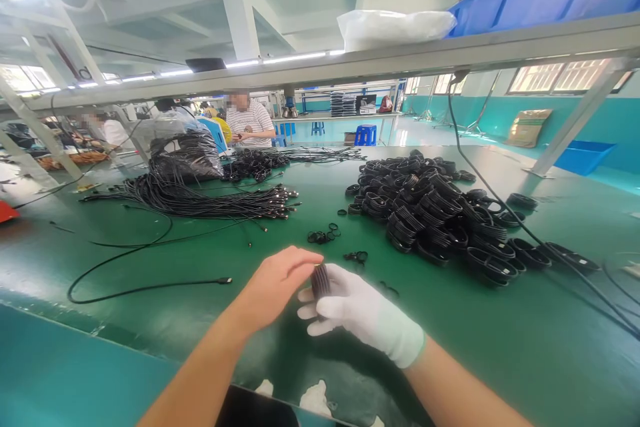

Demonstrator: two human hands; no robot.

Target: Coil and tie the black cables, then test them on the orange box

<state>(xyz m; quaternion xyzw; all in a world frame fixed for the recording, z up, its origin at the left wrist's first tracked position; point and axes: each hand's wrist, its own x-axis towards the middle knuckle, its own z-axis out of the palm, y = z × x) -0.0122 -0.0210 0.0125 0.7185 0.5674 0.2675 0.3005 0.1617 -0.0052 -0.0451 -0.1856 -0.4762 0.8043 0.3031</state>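
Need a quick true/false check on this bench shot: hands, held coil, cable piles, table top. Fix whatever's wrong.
1. The right hand is gloved. True.
2. The left hand is gloved too. False: it is bare.
3. The right hand holds a black coil. True.
4. In the picture, the pile of coils is left of the loose straight cables. False: it is to their right.
5. A cable plug lies left of both hands in the picture. True.
6. The table has a white top. False: it is green.
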